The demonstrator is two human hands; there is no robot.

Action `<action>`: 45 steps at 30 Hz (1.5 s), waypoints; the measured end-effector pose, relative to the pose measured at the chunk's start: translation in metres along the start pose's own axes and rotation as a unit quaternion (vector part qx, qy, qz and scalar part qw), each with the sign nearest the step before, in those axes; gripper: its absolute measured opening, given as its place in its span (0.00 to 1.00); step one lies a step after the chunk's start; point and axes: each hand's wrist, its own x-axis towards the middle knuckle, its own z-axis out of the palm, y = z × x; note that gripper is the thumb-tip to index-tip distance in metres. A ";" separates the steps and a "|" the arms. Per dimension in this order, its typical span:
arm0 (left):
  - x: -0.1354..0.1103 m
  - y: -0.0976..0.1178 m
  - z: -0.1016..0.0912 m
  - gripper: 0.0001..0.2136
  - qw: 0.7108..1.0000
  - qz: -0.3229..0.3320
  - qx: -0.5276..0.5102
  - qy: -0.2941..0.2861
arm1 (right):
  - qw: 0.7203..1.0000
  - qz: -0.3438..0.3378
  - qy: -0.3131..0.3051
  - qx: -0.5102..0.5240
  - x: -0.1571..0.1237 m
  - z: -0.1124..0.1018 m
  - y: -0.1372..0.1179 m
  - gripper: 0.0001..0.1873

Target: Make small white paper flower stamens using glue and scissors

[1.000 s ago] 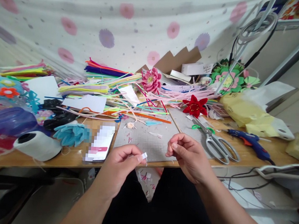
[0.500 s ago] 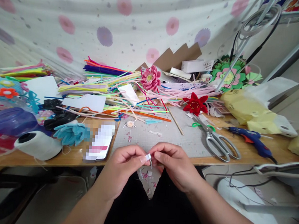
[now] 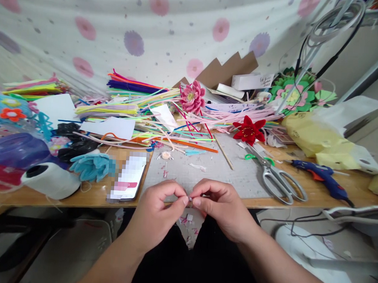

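My left hand [image 3: 161, 212] and my right hand [image 3: 219, 208] meet at the front edge of the table, thumbs and fingertips pinched together. Between the tips shows a small whitish piece [image 3: 190, 198], mostly covered and too small to name. Just beyond the hands lies a grey cutting mat [image 3: 234, 181] with a white scrap [image 3: 197, 167] and a round pale bead-like piece with white threads [image 3: 166, 156]. To the right rest silver scissors [image 3: 278, 179]; to the left, a phone [image 3: 129, 176].
Pipe cleaners [image 3: 134, 87] in many colours are heaped along the back. A red flower [image 3: 250, 130] and a pink flower [image 3: 192, 97] stand among them. A blue glue gun [image 3: 326, 177] lies at the right, a white thread cone [image 3: 50, 180] at the left. A thin wooden stick [image 3: 223, 152] crosses the mat.
The white piece, plainly visible earlier at my left fingertips, is now largely hidden between both hands' fingers. My fingertips have come closer together. The camera view has shifted slightly.
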 end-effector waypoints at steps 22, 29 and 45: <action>-0.002 0.005 0.001 0.09 0.986 0.119 0.118 -0.023 | 0.945 -0.146 0.040 -0.291 -0.004 -0.001 -0.008 0.04; 0.000 0.004 0.003 0.10 0.992 0.076 0.103 -0.008 | 0.883 -0.254 0.069 -0.389 -0.007 0.004 -0.007 0.07; 0.000 0.005 0.011 0.11 0.999 -0.040 -0.034 0.005 | 0.761 -0.396 0.114 -0.500 -0.011 0.004 0.007 0.10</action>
